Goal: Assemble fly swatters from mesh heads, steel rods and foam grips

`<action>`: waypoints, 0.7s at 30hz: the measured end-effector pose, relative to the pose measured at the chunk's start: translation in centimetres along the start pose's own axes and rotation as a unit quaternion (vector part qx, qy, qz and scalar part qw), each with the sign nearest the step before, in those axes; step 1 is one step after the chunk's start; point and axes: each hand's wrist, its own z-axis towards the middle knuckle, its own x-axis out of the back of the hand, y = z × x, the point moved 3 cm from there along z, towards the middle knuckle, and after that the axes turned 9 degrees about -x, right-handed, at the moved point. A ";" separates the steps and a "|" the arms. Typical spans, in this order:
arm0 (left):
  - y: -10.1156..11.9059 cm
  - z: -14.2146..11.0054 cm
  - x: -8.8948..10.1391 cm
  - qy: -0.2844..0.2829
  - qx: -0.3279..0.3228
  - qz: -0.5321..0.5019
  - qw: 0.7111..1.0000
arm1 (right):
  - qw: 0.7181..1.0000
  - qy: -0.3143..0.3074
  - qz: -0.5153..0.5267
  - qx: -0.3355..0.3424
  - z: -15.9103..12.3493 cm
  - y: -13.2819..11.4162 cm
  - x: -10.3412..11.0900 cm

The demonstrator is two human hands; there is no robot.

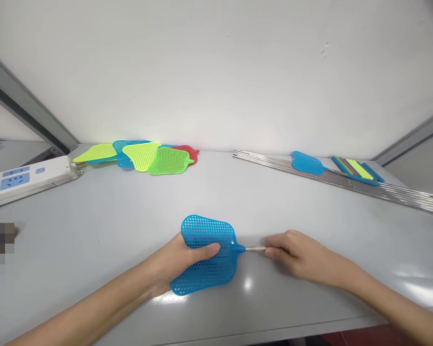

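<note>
Over the near part of the table, my left hand grips a blue fly swatter head, thumb on top and fingers beneath the perforated sheet. The head's narrow neck points right. A thin silvery metal rod meets that neck, and my right hand pinches it between thumb and curled fingers. The rod's far end is hidden in the right hand. How deep it sits in the neck I cannot tell.
Several loose swatter heads in green, yellow, blue and red overlap at the back left. Long metal rods lie back right, with a blue swatter and coloured tubes on them. A white power strip stands left.
</note>
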 end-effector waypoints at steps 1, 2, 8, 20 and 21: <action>0.0 0.0 0.0 0.001 0.000 0.000 1.000 | 1.000 -0.007 0.009 0.001 0.0 0.0 0.1; 0.0 0.0 0.0 0.002 -0.001 0.002 1.000 | 1.000 -0.014 0.017 0.001 0.1 0.0 0.1; -0.2 0.0 0.3 0.012 -0.005 0.012 1.000 | 0.994 -0.067 0.082 -0.005 0.6 0.1 0.2; 0.8 -0.6 -0.5 -0.010 0.012 -0.022 1.000 | 0.964 -0.163 0.205 -0.038 0.7 0.6 -0.1; 0.8 -0.6 -0.5 -0.013 0.012 -0.023 1.000 | 0.963 -0.163 0.210 -0.038 0.7 0.6 -0.1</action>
